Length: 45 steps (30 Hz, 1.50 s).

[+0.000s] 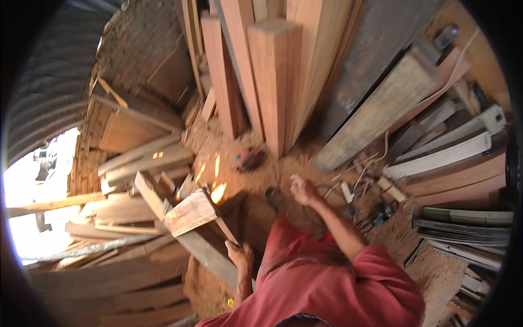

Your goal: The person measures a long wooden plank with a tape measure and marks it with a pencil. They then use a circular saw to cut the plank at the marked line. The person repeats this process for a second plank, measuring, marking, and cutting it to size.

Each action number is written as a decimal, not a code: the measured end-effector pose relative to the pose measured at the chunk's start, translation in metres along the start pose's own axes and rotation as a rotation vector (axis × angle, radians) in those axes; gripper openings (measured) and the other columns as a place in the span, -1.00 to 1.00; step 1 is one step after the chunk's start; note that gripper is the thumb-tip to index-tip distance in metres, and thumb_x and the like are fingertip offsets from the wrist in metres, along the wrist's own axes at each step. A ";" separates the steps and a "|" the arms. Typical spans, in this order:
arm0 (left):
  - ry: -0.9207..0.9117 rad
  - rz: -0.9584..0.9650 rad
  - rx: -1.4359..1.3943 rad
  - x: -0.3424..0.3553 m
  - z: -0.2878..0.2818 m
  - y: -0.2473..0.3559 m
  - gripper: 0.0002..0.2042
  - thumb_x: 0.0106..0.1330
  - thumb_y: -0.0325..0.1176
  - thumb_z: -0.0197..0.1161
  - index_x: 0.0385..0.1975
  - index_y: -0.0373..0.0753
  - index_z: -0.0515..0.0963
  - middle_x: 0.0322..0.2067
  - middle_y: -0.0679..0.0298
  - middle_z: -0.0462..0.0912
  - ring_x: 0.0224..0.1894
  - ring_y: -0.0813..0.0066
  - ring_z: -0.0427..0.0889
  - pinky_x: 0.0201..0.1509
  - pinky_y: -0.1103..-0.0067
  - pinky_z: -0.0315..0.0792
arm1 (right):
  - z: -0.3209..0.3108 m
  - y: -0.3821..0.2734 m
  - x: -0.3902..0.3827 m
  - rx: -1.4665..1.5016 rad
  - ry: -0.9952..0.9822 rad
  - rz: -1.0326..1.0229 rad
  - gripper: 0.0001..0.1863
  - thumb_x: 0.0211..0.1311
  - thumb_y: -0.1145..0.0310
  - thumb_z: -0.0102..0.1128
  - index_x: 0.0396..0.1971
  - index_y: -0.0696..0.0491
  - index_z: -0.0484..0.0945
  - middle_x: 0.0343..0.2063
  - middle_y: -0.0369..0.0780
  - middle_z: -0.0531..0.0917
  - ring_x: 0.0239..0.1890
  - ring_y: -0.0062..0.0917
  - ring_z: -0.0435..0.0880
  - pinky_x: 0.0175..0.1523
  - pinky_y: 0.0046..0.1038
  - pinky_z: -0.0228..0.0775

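Note:
My left hand (240,255) is closed round the near end of a narrow wooden piece (226,230). A broad, pale block (190,213) lies at the far end of that piece; I cannot tell whether the two are joined. Under them a long grey plank (210,256) slants across. My right hand (304,190) is held out ahead of my red clothing, apart from other things, its fingers partly bent and loosely spread, with nothing visible in them. Beyond it, a red and dark tool (249,159), blurred, rests on the sawdust-covered ground.
Tall timber posts (275,82) stand ahead. A thick weathered beam (376,114) leans at the right, near stacked boards (457,180) and a pale cord (385,146). Loose planks (144,163) pile up at the left. A dark cup-like object (273,196) sits near my knees.

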State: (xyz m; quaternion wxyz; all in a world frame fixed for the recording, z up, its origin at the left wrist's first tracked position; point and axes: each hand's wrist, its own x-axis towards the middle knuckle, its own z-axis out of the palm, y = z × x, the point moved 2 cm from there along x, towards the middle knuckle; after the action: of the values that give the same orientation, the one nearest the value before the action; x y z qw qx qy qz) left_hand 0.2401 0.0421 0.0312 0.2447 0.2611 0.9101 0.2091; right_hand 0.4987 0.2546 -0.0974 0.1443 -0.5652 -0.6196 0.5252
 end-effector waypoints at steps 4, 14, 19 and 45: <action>-0.176 0.363 0.151 0.000 -0.012 0.075 -0.73 0.21 -0.36 0.34 -0.26 -0.26 0.37 -0.51 -0.08 0.64 -0.38 -0.23 0.69 -0.29 0.11 0.52 | -0.024 -0.048 -0.006 0.076 0.102 -0.138 -0.43 0.30 0.37 0.19 0.30 0.18 0.38 -0.06 0.03 0.71 -0.04 -0.12 0.73 0.08 -0.21 0.57; -0.804 0.666 0.354 0.041 0.034 0.148 -0.56 0.23 -0.13 0.25 0.09 -0.14 0.49 -0.09 -0.12 0.72 0.02 -0.21 0.67 0.12 0.07 0.54 | -0.086 -0.113 -0.092 -0.488 0.215 0.016 -0.10 0.14 0.28 0.37 0.48 0.01 0.15 0.37 0.12 0.22 0.37 0.10 0.26 0.44 0.03 0.16; -1.065 0.912 0.483 0.041 0.064 0.166 -0.50 0.23 -0.12 0.24 0.18 -0.13 0.52 0.03 -0.12 0.68 0.12 -0.16 0.64 0.21 0.12 0.51 | -0.044 -0.084 -0.115 -0.697 0.188 -0.283 -0.27 0.03 0.21 0.39 0.31 -0.08 0.48 0.28 0.05 0.34 0.21 0.07 0.40 0.32 0.20 0.22; 0.103 0.657 0.153 0.232 -0.099 0.107 -0.43 0.18 -0.07 0.42 0.16 -0.18 0.50 0.09 -0.06 0.59 0.19 -0.11 0.51 0.26 0.10 0.37 | -0.027 -0.091 -0.116 -0.399 -0.023 0.363 -0.42 0.16 0.12 0.36 -0.02 0.34 0.60 -0.07 0.26 0.67 0.09 0.07 0.67 0.17 -0.09 0.48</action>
State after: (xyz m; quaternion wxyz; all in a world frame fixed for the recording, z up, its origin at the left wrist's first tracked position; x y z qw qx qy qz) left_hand 0.0520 0.2340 0.0857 0.0978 0.5469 0.8016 0.2208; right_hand 0.5065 0.1865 0.0358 -0.0737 -0.6784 -0.6009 0.4163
